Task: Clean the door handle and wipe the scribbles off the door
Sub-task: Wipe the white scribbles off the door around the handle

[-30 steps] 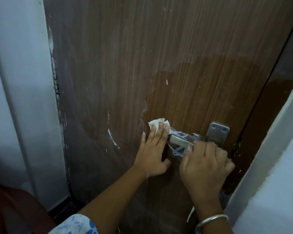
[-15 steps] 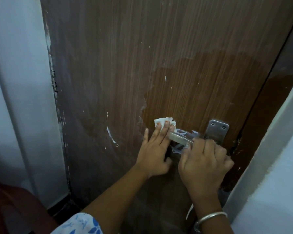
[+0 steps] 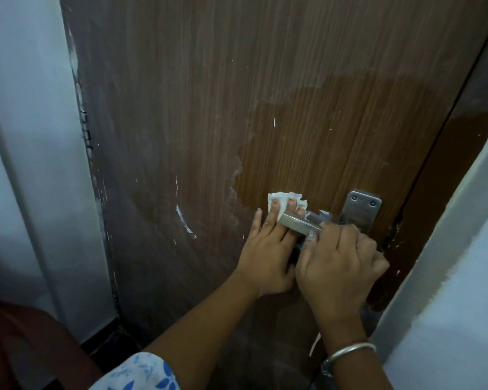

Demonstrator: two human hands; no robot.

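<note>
Head view shows me working low on the wooden door. My left hand lies flat with fingers extended, pressing a white wipe against the panel behind the tip of the metal lever handle. My right hand is curled around the lever near its screw plate, steadying it. White scribbles show behind the lever. A darker, cleaner-looking patch spreads above and right of the handle, so I judge that area wiped already. Left over: the scribbles at the lever, a curved white streak to the left, scattered flecks higher up, and the hazy remainder of the panel.
</note>
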